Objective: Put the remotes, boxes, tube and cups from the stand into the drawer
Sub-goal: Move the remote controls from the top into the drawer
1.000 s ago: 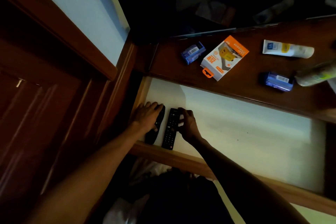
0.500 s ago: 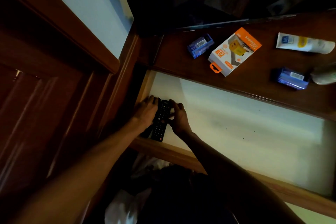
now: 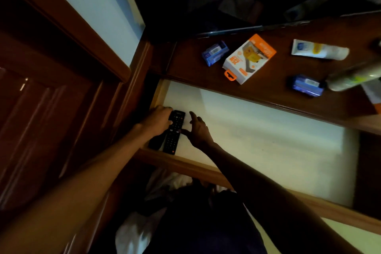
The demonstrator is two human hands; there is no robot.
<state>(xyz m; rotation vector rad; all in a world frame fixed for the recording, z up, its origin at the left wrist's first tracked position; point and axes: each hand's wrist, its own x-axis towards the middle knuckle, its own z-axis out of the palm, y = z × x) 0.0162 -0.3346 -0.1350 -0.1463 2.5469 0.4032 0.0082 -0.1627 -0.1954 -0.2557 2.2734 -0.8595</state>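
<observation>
Two black remotes lie side by side at the left end of the open white-bottomed drawer (image 3: 268, 130). The buttoned remote (image 3: 174, 133) is in plain sight; the second remote (image 3: 155, 143) is mostly hidden under my left hand (image 3: 157, 120), which rests flat on both. My right hand (image 3: 198, 130) has its fingers spread, its thumb touching the buttoned remote's right edge. On the dark wooden stand (image 3: 268, 88) lie an orange and white box (image 3: 249, 59), two small blue boxes (image 3: 214, 52) (image 3: 307, 85), a white tube (image 3: 319, 49) and a pale cup (image 3: 354, 77) on its side.
A wooden door and frame (image 3: 51, 99) stand close on the left. The drawer's wooden front rail (image 3: 195, 168) runs beneath my forearms. White cloth (image 3: 134, 231) lies below, near my body.
The buttoned remote has been pushed left against the other one. My right hand has let go of it and opened; my left hand stays on the remotes.
</observation>
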